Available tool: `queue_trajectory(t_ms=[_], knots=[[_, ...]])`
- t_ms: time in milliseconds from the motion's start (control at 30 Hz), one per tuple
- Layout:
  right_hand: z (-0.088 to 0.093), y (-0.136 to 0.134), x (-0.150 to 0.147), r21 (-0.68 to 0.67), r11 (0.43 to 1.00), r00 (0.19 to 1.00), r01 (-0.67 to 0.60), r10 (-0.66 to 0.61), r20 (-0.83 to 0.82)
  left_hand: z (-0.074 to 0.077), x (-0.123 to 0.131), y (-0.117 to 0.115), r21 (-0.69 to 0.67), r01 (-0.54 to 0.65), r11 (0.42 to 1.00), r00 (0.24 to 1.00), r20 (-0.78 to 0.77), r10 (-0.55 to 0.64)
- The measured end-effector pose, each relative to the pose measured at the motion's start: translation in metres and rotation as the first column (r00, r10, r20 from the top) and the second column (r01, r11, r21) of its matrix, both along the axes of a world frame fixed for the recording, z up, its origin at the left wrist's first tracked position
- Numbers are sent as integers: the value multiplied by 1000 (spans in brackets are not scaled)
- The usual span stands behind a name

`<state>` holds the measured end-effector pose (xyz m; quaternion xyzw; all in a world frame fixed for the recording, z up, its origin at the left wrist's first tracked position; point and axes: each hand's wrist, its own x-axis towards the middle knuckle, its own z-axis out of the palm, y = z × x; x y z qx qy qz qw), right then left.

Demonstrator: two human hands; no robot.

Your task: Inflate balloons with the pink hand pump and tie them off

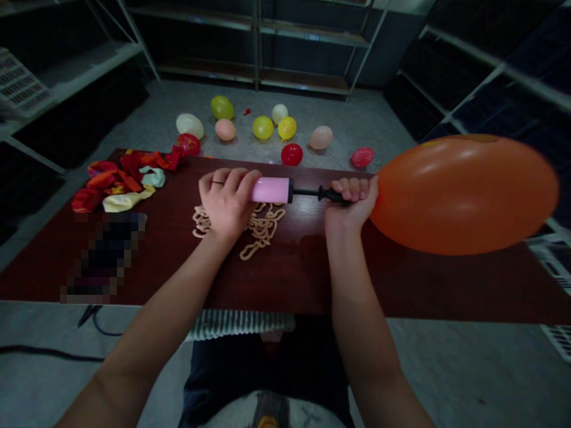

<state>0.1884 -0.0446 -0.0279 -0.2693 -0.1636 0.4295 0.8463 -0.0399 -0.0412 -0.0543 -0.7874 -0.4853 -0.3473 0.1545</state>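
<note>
My left hand (227, 202) is closed around the pink barrel of a hand balloon pump (271, 190), with a ring on one finger. The pump's black shaft (319, 194) runs right into my right hand (352, 205). That hand grips the neck of an inflated orange balloon (464, 195) around the pump's nozzle, so the nozzle tip is hidden. The balloon hangs in the air past my fist, a little blurred. Below my left hand, a pile of beige balloon-chain links (261, 229) lies on the dark red wooden table (285, 276).
Flat red, orange and cream balloons (120, 181) lie at the table's left, beside a pixelated dark patch (104, 255). Several inflated balloons (263, 128) sit on the grey floor beyond the table. Metal shelving (254, 41) stands behind them and along both sides.
</note>
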Motion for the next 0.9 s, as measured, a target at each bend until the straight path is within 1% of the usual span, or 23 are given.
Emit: queue_trajectory(t_ms=[100,167,267,333,433,533,733,800,900], knots=[[1,-2,-19,13,999,999,-38,38,38,-2,11,-3,-58,25,998,1000,-16,-26],[2,-3,-26,-2,999,998,-47,47,51,-4,14,-2,-74,41,996,998,-36,-44],[2,-3,-28,-24,999,998,-35,36,56,-6,13,3,-82,94,992,992,-81,-100],[2,-2,-25,-8,1000,999,-28,28,45,-6,10,6,-87,134,987,985,-100,-142],[1,-2,-20,38,999,999,-37,36,10,-5,6,8,-86,150,985,980,-120,-160],[0,-1,-11,66,997,997,-42,46,-59,-4,1,9,-67,130,989,978,-154,-139],[2,-2,22,74,997,977,-8,23,-211,1,-17,15,-12,84,996,984,-154,-85],[1,-3,33,75,997,973,14,3,-229,3,-23,17,13,61,998,989,-138,-58],[-1,-3,44,69,996,979,56,-41,-198,6,-29,20,45,22,999,994,-106,-18]])
